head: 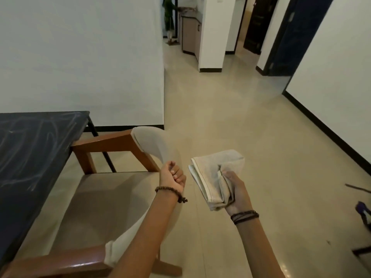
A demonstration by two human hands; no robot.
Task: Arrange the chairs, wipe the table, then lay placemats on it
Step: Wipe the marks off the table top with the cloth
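A wooden armchair [104, 189] with a beige seat and a curved beige backrest stands at the right side of a dark table [32, 149], its front tucked against the table edge. My left hand [173, 174] grips the top rim of the chair's backrest, fingers curled over it. My right hand [233, 190] holds a folded off-white cloth [212, 173] above the floor, just right of the chair. The dark tabletop shows pale smear marks.
A white wall runs behind the table. Beige tiled floor stretches ahead to a corridor with a white pillar [212, 33] and dark doors. A person [168, 17] stands far off by a counter. A purple object [364, 213] lies at the right edge.
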